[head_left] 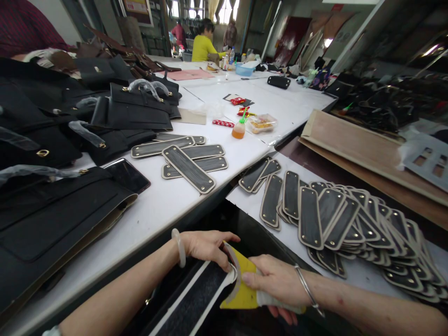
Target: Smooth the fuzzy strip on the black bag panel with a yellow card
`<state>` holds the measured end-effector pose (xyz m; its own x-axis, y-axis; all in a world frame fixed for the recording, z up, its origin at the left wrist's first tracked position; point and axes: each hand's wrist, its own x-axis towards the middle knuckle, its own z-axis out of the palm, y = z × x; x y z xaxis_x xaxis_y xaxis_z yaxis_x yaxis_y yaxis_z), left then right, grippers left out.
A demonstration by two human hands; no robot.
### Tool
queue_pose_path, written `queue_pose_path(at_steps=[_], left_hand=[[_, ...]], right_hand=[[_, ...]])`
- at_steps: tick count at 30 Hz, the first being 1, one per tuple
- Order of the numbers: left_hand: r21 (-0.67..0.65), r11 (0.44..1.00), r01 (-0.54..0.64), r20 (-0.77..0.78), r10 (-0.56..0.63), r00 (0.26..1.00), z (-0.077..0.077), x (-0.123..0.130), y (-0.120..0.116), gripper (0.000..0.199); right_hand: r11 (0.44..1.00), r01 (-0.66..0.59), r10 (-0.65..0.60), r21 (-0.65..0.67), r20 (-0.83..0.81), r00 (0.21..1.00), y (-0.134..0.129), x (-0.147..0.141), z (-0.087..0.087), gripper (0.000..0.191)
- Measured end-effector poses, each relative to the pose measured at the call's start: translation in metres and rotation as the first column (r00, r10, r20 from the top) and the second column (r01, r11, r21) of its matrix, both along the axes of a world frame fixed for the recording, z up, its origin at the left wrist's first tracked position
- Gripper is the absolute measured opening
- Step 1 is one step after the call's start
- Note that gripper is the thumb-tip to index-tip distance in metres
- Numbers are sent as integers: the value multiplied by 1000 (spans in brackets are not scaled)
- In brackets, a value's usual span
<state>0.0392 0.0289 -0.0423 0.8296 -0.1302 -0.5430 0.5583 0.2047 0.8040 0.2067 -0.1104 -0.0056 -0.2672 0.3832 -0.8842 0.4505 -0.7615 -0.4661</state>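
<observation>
The black piece [189, 301] could crease at its end if the scraper [247, 282] presses unevenly, and the left thumb could be caught if the blade slips. The piece lies just left of the scraper, its pale edge [229, 277] under the thumb of the left hand [206, 247]; whether those fingers pinch it, I cannot tell. The right hand [273, 282] has its fingers clamped on the scraper.

Left hand [206, 247] palm down, thumb bent, index finger extended; right hand [269, 280] closed in a grip, thumb forward. Bare forearms [129, 282] converge from near left and near right.
</observation>
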Motion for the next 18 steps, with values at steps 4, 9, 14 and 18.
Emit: queue_pose_path(at_steps=[4, 9, 14, 18], left_hand=[[11, 1000, 7, 14, -7, 1000, 0, 0, 1, 123], [34, 999, 6, 21, -7, 1000, -1, 0, 0, 121], [52, 999, 6, 33, -7, 999, -1, -1, 0, 124], [77, 997, 0, 31, -2, 1000, -3, -1, 1, 123]], right_hand=[[1000, 11, -11, 1, -11, 1000, -2, 1, -4, 14], [1000, 16, -16, -26, 11, 1000, -2, -1, 0, 13], [1000, 8, -8, -12, 12, 1000, 0, 0, -1, 12], [1000, 13, -13, -17, -3, 1000, 1, 0, -2, 13]])
